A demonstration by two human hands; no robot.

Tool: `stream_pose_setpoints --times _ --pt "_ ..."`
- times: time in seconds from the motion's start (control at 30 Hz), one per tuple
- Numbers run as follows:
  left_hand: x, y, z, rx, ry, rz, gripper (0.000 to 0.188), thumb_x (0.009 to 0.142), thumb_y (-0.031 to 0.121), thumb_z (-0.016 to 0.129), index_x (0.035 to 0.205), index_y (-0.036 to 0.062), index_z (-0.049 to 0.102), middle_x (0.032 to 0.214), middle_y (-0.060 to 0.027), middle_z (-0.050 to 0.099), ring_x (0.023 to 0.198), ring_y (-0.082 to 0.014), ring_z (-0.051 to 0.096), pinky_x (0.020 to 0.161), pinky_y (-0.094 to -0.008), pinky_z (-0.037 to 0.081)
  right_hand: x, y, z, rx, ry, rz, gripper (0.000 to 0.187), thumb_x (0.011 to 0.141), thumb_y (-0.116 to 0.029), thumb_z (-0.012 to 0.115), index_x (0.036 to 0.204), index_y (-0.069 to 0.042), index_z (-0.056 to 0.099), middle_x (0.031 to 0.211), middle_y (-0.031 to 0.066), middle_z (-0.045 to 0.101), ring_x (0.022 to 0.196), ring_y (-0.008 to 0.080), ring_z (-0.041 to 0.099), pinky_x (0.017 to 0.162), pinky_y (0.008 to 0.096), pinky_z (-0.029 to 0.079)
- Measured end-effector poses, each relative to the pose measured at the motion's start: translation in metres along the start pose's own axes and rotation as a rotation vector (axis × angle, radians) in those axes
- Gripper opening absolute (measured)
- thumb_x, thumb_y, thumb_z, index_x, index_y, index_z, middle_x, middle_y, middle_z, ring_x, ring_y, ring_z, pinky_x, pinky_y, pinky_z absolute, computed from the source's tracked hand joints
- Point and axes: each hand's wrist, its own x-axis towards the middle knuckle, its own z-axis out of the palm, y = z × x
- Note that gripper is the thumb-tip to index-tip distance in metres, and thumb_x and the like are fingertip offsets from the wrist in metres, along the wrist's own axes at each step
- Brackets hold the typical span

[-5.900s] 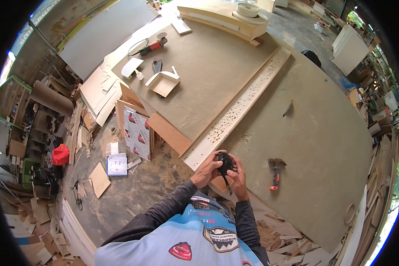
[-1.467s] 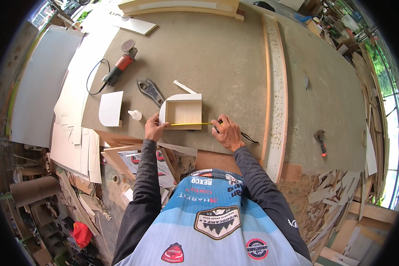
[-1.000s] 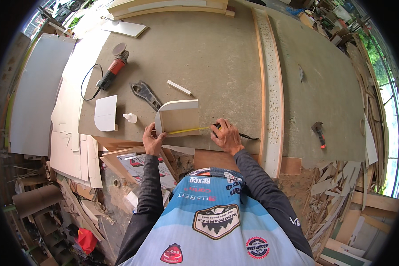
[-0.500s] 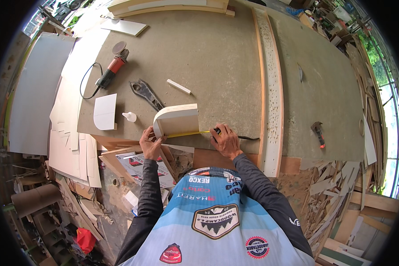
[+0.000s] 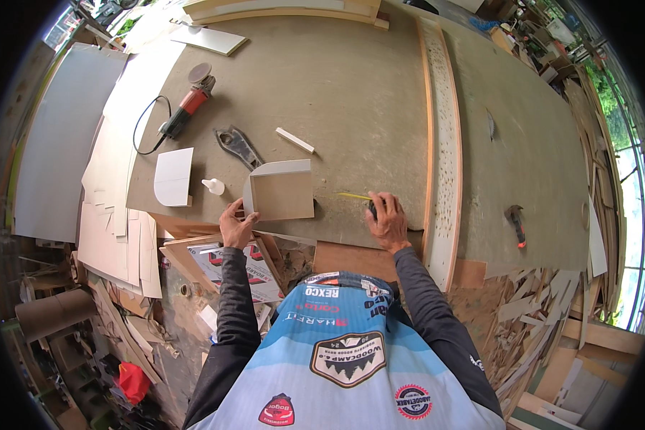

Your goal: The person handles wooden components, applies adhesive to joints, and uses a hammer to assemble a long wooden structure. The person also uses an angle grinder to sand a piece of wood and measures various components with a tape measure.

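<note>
My left hand (image 5: 236,225) grips the near left corner of a small open box piece (image 5: 283,198). This piece has a brown inner face, pale edges and a rounded left side. To its right, my right hand (image 5: 389,223) is closed around a dark tape measure (image 5: 372,209). A short length of yellow blade (image 5: 354,195) sticks out of it toward the box piece, apart from it. Left of the box piece lie a white glue bottle (image 5: 213,186) and a white panel with one rounded corner (image 5: 173,177). Just beyond it rests a dark clamp-like tool (image 5: 237,146).
An angle grinder (image 5: 187,106) with its cord lies at the table's left. A short white strip (image 5: 295,140) sits mid-table. A long pale board (image 5: 441,150) crosses the table at right, with a hammer (image 5: 515,226) beyond it. Scrap wood (image 5: 527,315) covers the floor at lower right.
My right hand has moved right with the tape measure. The yellow blade, which ran along the box piece's near edge, is now short and away from it. The box piece has tilted slightly.
</note>
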Motion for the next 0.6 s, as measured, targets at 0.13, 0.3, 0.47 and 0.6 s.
stream_pose_setpoints --times 0.13,0.3,0.47,0.6 --pt "0.003 0.011 -0.004 0.003 -0.017 -0.138 0.044 0.072 0.011 0.08 0.114 -0.0004 0.07 0.103 -0.0133 0.071 0.089 -0.0231 0.071 0.083 -0.0336 0.055 0.015 0.012 0.001 0.086 0.04 0.186 0.057 0.09 -0.023 0.065 0.139 -0.002 0.045 0.115 0.018 0.053 0.109 0.0367 0.053 0.094 0.047 0.048" --pt "-0.001 0.012 0.012 0.079 0.153 0.032 0.042 0.075 0.016 0.082 0.111 -0.0014 0.07 0.104 -0.0151 0.071 0.089 -0.024 0.071 0.084 -0.0338 0.055 0.051 0.013 0.007 0.146 0.074 0.263 0.064 0.09 -0.024 0.069 0.14 -0.001 0.038 0.116 0.0213 0.052 0.11 0.0388 0.052 0.097 0.0475 0.045" --pt "0.001 0.023 0.026 0.034 0.216 0.053 0.035 0.086 0.024 0.077 0.107 -0.0029 0.07 0.097 -0.0138 0.069 0.09 -0.0241 0.07 0.083 -0.0348 0.054 0.097 0.011 0.022 0.077 0.038 0.226 0.064 0.082 -0.021 0.078 0.132 -0.001 0.045 0.118 0.0172 0.052 0.114 0.0359 0.05 0.099 0.0441 0.045" --pt "0.003 0.009 0.024 -0.018 0.463 0.009 0.036 0.087 0.022 0.075 0.111 -0.0031 0.066 0.101 -0.0139 0.067 0.086 -0.0233 0.068 0.081 -0.035 0.053 0.113 0.007 0.031 0.042 -0.037 0.158 0.058 0.08 -0.02 0.079 0.128 -0.002 0.05 0.119 0.0152 0.051 0.114 0.0338 0.049 0.1 0.0434 0.044"
